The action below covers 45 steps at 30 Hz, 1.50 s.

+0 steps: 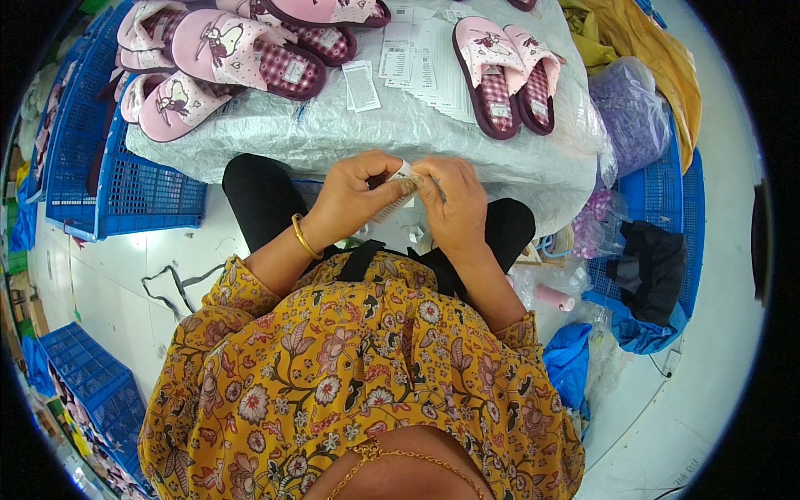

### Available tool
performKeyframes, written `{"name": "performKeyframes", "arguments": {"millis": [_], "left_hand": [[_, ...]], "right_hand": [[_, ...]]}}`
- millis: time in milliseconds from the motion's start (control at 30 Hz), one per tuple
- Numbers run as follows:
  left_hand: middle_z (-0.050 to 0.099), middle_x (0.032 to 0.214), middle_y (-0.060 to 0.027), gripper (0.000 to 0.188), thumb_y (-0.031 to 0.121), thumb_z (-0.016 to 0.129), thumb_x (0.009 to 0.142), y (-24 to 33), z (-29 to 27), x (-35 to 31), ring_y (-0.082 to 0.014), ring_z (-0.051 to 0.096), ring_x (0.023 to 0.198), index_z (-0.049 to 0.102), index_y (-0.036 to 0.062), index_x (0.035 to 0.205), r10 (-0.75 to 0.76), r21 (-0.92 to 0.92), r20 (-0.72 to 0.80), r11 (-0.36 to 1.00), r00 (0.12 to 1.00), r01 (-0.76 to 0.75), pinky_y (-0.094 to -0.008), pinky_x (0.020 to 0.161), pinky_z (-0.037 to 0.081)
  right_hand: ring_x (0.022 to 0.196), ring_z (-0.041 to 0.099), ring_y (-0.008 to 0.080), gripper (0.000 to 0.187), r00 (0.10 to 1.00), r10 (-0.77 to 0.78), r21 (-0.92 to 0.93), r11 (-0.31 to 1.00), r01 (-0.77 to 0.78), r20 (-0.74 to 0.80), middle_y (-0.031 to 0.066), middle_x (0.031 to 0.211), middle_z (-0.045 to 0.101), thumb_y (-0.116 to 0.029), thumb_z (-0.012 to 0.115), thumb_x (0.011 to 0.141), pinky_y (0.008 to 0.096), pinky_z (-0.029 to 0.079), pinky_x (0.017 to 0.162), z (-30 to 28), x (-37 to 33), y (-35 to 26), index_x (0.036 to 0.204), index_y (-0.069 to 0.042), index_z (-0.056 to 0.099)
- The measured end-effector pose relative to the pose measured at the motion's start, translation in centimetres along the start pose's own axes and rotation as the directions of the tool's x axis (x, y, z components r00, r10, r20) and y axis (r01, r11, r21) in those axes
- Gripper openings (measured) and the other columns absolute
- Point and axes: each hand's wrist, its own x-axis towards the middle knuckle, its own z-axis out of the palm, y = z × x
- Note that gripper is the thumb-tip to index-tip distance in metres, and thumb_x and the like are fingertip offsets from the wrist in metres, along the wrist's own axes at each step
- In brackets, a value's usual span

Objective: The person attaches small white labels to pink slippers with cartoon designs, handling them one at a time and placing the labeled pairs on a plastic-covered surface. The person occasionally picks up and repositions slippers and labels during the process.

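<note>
Above my lap, at the near edge of the table, both hands meet on a small white printed label (393, 207). My left hand (358, 190), a gold bangle on its wrist, is closed and pinches the label between thumb and fingers. My right hand (454, 200) is closed too, its thumb and fingertips pinching the label's upper right end. The fingers cover part of it. Beyond them, a pair of pink slippers (492, 60) with plum checked insoles stands on the table (308, 125). More pink slippers (218, 52) are heaped at the far left.
White printed labels (417, 71) lie spread between the slippers, and a small stack (361, 86) lies nearer. Blue plastic crates (150, 196) stand left of the table; another crate (92, 375) is lower left. At right are a purple bag (629, 117) and dark cloth (646, 271) over a blue crate.
</note>
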Motion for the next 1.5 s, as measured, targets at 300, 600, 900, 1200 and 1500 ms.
{"name": "performKeyframes", "arguments": {"millis": [300,600,900,1200,1500], "left_hand": [[0.064,0.096,-0.0007,0.027,0.02,0.062,0.097,1.5,-1.4,1.2,-0.0062,0.057,0.088,0.064,0.0008,0.117,-0.185,-0.17,0.039,0.967,0.982,0.189,-0.0213,0.077,0.046],[0.067,0.089,0.0011,0.022,0.023,0.061,0.098,-0.5,-1.5,1.8,-0.0026,0.059,0.073,0.067,0.0022,0.104,-0.341,-0.478,0.274,0.763,0.899,0.435,-0.019,0.064,0.047],[0.065,0.081,0.0028,0.016,0.019,0.065,0.095,-0.9,-1.3,1.8,-0.0005,0.056,0.069,0.068,0.0033,0.097,-0.359,-0.345,0.212,0.843,0.909,0.413,-0.0175,0.059,0.044],[0.064,0.081,0.0034,0.018,0.018,0.064,0.094,-1.8,-0.7,1.6,-0.0032,0.054,0.072,0.068,0.0008,0.096,-0.212,-0.022,0.012,0.977,0.977,0.213,-0.0221,0.065,0.045],[0.067,0.085,-0.0029,0.014,0.011,0.066,0.092,-0.9,-0.1,0.9,-0.0084,0.058,0.076,0.067,-0.0013,0.098,0.059,0.215,-0.058,0.976,0.997,-0.045,-0.0246,0.07,0.048]], "right_hand": [[0.076,0.064,0.0146,0.01,0.956,0.293,0.273,0.92,-0.283,0.004,0.0088,0.089,0.068,-0.006,0.066,0.091,0.0275,0.051,0.07,-0.2,-0.4,-0.1,0.099,-0.001,0.063],[0.074,0.06,0.0068,0.011,0.909,0.411,0.364,0.837,-0.409,0.077,0.004,0.084,0.068,-0.004,0.067,0.09,0.0241,0.049,0.069,0.0,-0.1,0.2,0.099,0.0,0.063],[0.071,0.06,0.0063,0.012,0.859,0.502,0.392,0.774,-0.498,0.099,0.0036,0.083,0.068,-0.004,0.068,0.088,0.0236,0.049,0.066,1.1,-0.4,0.5,0.099,0.001,0.064],[0.068,0.057,0.0068,0.018,0.825,0.559,0.416,0.732,-0.54,0.086,0.0018,0.081,0.067,-0.005,0.069,0.087,0.0225,0.047,0.065,0.1,-0.9,1.2,0.104,0.0,0.065],[0.065,0.056,0.0057,0.028,0.748,0.638,0.326,0.679,-0.658,0.179,0.0026,0.08,0.067,-0.005,0.07,0.084,0.0224,0.046,0.059,0.1,-0.8,-0.3,0.111,0.0,0.064]]}}
